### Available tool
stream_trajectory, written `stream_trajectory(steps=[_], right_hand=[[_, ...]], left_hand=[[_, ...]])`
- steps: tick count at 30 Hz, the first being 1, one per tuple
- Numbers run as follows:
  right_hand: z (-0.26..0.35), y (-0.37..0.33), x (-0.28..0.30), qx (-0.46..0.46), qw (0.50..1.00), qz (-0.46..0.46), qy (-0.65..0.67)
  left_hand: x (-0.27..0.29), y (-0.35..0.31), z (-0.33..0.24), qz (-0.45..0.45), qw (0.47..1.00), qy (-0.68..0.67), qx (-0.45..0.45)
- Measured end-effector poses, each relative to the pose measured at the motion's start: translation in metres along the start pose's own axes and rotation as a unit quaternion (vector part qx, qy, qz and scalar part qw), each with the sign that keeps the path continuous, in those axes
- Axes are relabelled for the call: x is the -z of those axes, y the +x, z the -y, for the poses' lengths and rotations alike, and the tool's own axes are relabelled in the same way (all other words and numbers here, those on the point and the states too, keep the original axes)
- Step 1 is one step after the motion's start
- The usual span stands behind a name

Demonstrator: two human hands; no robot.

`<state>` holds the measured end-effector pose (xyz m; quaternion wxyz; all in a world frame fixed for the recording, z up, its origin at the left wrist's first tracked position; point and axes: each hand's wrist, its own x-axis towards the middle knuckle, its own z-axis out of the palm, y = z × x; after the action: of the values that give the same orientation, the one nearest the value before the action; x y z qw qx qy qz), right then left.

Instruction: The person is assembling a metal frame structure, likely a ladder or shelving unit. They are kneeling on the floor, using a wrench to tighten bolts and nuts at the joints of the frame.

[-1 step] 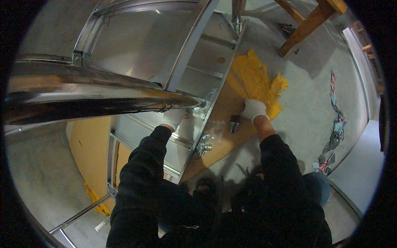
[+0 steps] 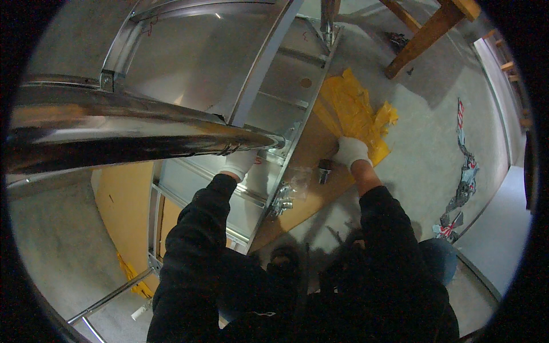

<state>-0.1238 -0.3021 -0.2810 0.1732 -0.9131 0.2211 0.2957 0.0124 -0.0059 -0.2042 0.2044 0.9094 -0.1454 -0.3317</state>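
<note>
My left hand (image 2: 242, 164), in a white glove, reaches in beneath a thick shiny metal tube (image 2: 143, 128). The tube hides its fingers, so its grip does not show. Below it lies a grey sheet-metal panel (image 2: 229, 197) with folded ribs. My right hand (image 2: 351, 151), also white-gloved, is low over a sheet of brown cardboard (image 2: 303, 220), its rounded back turned up. Its fingers curl down out of sight, and whatever they hold is hidden. Close by its left side stands a short dark metal fitting (image 2: 324, 171). Crumpled yellow plastic (image 2: 357, 111) lies against that hand.
Small metal fittings (image 2: 282, 203) and a clear plastic bag (image 2: 299, 182) lie along the panel's edge. A wooden leg (image 2: 414, 48) stands at the far right. Torn tape and wrapping (image 2: 466, 171) stretch over the concrete floor. A pale panel (image 2: 500, 234) lies at right.
</note>
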Motion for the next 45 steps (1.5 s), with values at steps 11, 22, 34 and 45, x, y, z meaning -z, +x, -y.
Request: stream_trajectory(steps=[11,22,34,45], right_hand=[[0.008,-0.003,0.009,-0.007,0.999,0.02,-0.024],[0.006,0.0,0.006,0.007,1.0,-0.012,-0.027],[0.006,-0.001,0.014,-0.021,1.0,0.01,0.009],[0.015,-0.004,0.019,-0.02,0.999,0.015,0.03]], left_hand=[[0.0,0.012,0.011,0.058,0.953,0.267,-0.134],[-0.01,0.013,0.017,-0.07,0.935,0.204,-0.282],[-0.01,0.033,0.064,-0.034,0.974,0.134,-0.177],[0.009,0.033,0.081,-0.042,0.957,0.218,-0.187]])
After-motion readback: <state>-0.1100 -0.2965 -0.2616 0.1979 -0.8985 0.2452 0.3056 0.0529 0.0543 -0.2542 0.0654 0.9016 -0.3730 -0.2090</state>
